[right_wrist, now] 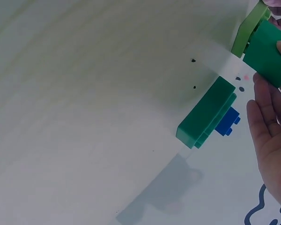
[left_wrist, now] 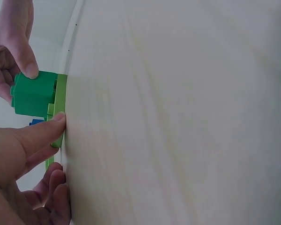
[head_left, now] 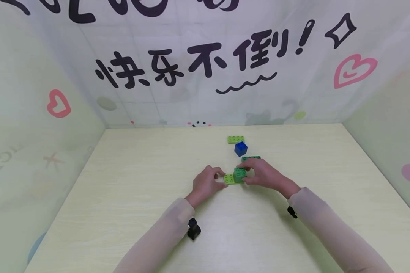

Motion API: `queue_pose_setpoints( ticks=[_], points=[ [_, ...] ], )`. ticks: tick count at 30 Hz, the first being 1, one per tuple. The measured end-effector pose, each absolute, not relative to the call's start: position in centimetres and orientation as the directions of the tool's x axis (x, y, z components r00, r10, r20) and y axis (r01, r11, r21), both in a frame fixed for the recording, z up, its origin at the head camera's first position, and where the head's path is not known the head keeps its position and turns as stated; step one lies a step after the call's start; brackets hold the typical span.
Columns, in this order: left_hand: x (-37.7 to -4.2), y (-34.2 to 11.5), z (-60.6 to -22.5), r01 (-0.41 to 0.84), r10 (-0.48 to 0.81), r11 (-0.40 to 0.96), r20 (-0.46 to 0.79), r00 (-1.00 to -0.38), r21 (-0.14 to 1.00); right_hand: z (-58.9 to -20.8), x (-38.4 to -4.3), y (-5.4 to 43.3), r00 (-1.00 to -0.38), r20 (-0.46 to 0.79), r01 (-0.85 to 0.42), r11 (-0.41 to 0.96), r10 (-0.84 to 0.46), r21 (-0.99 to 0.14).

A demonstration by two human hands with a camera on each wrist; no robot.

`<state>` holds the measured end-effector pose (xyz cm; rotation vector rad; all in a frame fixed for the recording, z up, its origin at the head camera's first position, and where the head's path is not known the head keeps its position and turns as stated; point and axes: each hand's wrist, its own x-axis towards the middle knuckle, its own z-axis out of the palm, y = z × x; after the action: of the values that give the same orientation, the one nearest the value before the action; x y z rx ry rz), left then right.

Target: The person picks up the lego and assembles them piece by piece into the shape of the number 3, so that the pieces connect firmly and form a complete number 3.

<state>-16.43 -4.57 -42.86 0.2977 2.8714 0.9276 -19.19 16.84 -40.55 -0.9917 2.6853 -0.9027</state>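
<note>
By its left end, a flat light green toy building brick is pinched between the thumb and fingers of my left hand. A taller green brick stands over the right part of that flat brick. My right hand pinches the green brick between thumb and fingers. In the left wrist view the green brick meets the studded side of the flat brick. A thin gap shows at part of the joint, and I cannot tell whether it is fully seated.
Just behind my right hand lies a longer dark green brick, partly hidden by it. Further back are a blue brick and another flat light green brick. A printed cloth wall rises behind the pale wooden table.
</note>
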Motion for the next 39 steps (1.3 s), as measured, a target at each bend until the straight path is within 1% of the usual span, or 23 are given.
queue_pose_setpoints(
  ticks=[11, 16, 19, 25, 30, 34, 39],
  points=[
    [-16.46, -4.56, -42.73, 0.154, 0.221, 0.792, -0.042, -0.974, 0.591, -40.46, -19.23, 16.82, -0.783, 0.061, -0.519, 0.596, -0.619, -0.612],
    [-16.48, -4.44, -42.73, 0.162, 0.232, 0.793, -0.045, -0.972, 0.587, -40.45, -19.3, 16.98, -0.782, 0.05, -0.519, 0.605, -0.621, -0.604],
    [-16.56, -4.4, -42.74, 0.155, 0.228, 0.792, -0.051, -0.972, 0.59, -40.43, -19.43, 17.03, -0.772, 0.049, -0.532, 0.603, -0.633, -0.594],
    [-16.8, -4.62, -42.85, 0.147, 0.222, 0.796, -0.058, -0.973, 0.588, -40.31, -19.69, 16.89, -0.755, 0.043, -0.539, 0.582, -0.654, -0.609],
    [-16.86, -5.01, -42.83, 0.151, 0.227, 0.789, -0.054, -0.973, 0.596, -39.88, -19.94, 16.64, -0.753, 0.004, -0.522, 0.594, -0.658, -0.612],
    [-16.98, -5.1, -42.85, 0.145, 0.224, 0.79, -0.06, -0.973, 0.596, -39.63, -20.14, 16.64, -0.765, -0.04, -0.477, 0.607, -0.643, -0.635],
    [-17.14, -4.93, -43.08, 0.146, 0.236, 0.789, -0.075, -0.969, 0.597, -39.71, -19.95, 17.0, -0.781, -0.085, -0.397, 0.596, -0.619, -0.698]
  ],
)
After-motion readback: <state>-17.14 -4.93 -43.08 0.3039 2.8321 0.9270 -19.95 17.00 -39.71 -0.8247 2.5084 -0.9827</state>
